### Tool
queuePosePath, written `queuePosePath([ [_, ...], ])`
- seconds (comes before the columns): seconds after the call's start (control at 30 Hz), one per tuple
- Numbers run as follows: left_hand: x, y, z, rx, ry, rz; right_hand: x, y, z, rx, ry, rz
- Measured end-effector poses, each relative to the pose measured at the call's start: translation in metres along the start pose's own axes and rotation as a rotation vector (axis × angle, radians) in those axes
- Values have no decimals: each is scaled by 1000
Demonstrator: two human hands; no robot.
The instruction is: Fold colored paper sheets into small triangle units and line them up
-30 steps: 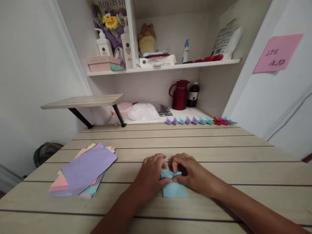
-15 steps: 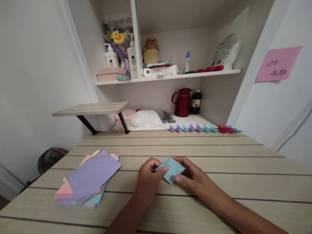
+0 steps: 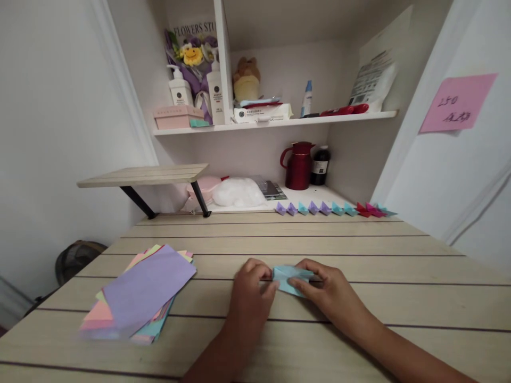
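Blue paper (image 3: pixel 282 280), shifted rightward, between both hands (image 3: pixel 250 290), pinched in the right.

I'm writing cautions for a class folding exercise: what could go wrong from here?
The right hand pinches the light-blue folded paper, with the left hand at its other end; uneven pressure might skew a crease.

The coloured paper stack is loosely fanned, so a brush could scatter sheets.

The origami boats stand close together; one bump might disturb several.
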State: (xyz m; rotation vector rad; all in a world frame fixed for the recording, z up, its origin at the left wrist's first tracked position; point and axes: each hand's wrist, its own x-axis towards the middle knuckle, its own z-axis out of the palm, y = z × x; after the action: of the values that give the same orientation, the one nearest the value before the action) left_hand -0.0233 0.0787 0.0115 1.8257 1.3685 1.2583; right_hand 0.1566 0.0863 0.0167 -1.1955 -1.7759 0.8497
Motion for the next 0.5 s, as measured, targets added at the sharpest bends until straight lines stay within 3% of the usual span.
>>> queuePosePath([
  [0.1, 0, -2, -5, 197, 37, 57, 2, 3, -9, -370, 145, -275],
  [0.2, 0, -8, -8, 294, 57, 48, 4, 7, -18, -641, 201, -477],
  [0.37, -3, -14, -9, 438, -14, 133, 2, 6, -18, -840, 181, -569],
  [0.5, -5, -5, -7, 562, -26, 321, -3, 2, -11, -822, 60, -638],
])
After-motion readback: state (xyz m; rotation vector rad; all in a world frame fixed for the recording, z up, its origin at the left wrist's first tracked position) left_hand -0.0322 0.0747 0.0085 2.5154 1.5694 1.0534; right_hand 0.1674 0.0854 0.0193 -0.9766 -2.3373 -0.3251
